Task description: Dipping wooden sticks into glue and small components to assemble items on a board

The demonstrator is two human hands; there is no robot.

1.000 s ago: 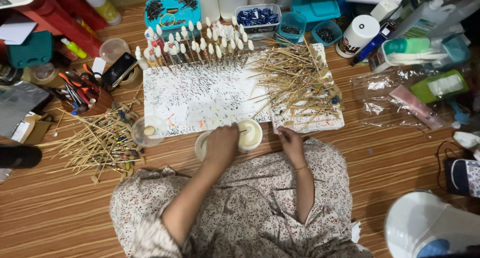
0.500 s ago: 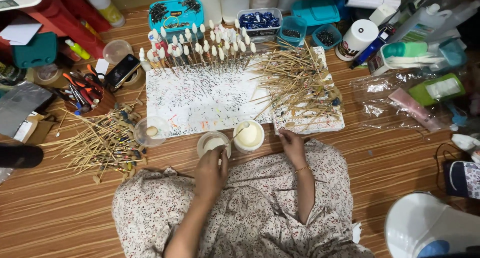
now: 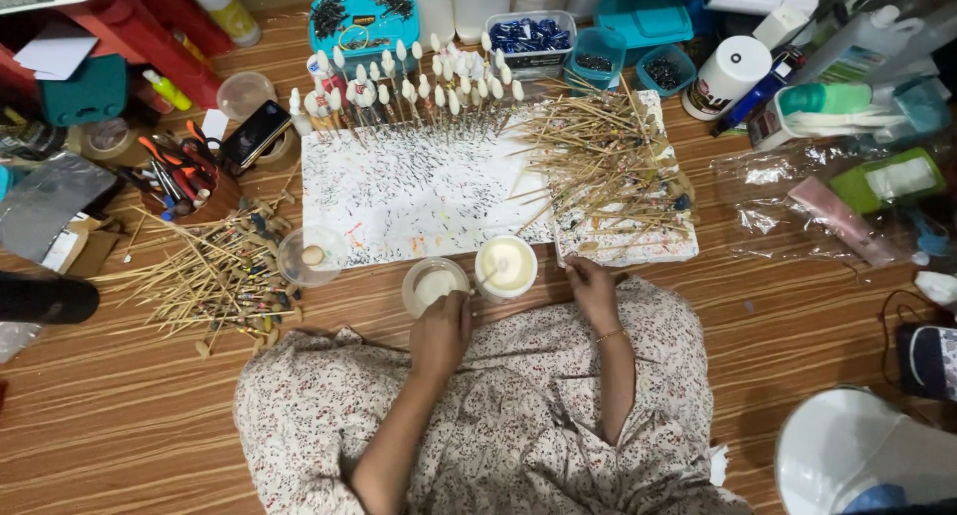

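Note:
My left hand [image 3: 440, 333] is curled into a fist over my lap, just in front of a small clear cup of white paint [image 3: 434, 284], and seems to pinch a thin stick. A second white cup [image 3: 505, 267] stands beside the first. My right hand [image 3: 592, 288] rests with bent fingers on the near edge of the paint-speckled white foam board [image 3: 419, 201]. A row of white-tipped sticks [image 3: 419, 86] stands along the board's far edge. A heap of bare bamboo sticks [image 3: 608, 166] lies on its right part.
A pile of painted sticks [image 3: 214, 276] lies on the wooden floor at left, beside a clear cup [image 3: 309, 256], a phone [image 3: 256, 133] and a pot of tools [image 3: 184, 181]. Teal bead boxes [image 3: 364, 21], bottles and plastic bags crowd the back and right. A white bucket [image 3: 857, 455] stands at bottom right.
My left hand drew back from between the two cups towards my lap, then edged forward again to the clear cup. My right hand stayed at the board's edge.

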